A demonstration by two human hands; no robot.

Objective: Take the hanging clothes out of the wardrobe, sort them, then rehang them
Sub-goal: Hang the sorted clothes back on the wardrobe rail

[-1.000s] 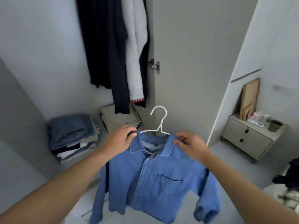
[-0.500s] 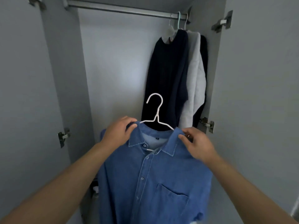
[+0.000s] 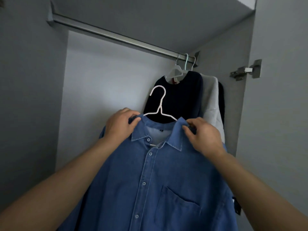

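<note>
A blue denim shirt [image 3: 150, 180] hangs on a white wire hanger [image 3: 159, 104] that I hold up inside the open wardrobe. My left hand [image 3: 119, 126] grips the shirt's left shoulder by the collar. My right hand [image 3: 202, 135] pinches the right shoulder by the collar. The hanger's hook stands free below the metal rail [image 3: 116, 36]. At the rail's right end hang a dark navy garment [image 3: 180, 97], a white garment [image 3: 211, 104] and another dark one, partly hidden behind them.
The wardrobe's left side panel [image 3: 30, 97] and the open right door [image 3: 275, 114] with its metal hinge [image 3: 246, 70] frame the opening. The rail's left and middle stretch carries no hangers. A shelf underside [image 3: 166, 17] sits just above the rail.
The view has swung up from the wardrobe floor to the rail. Both hands have lifted the denim shirt on its hanger higher, closer to the rail, keeping the same hold.
</note>
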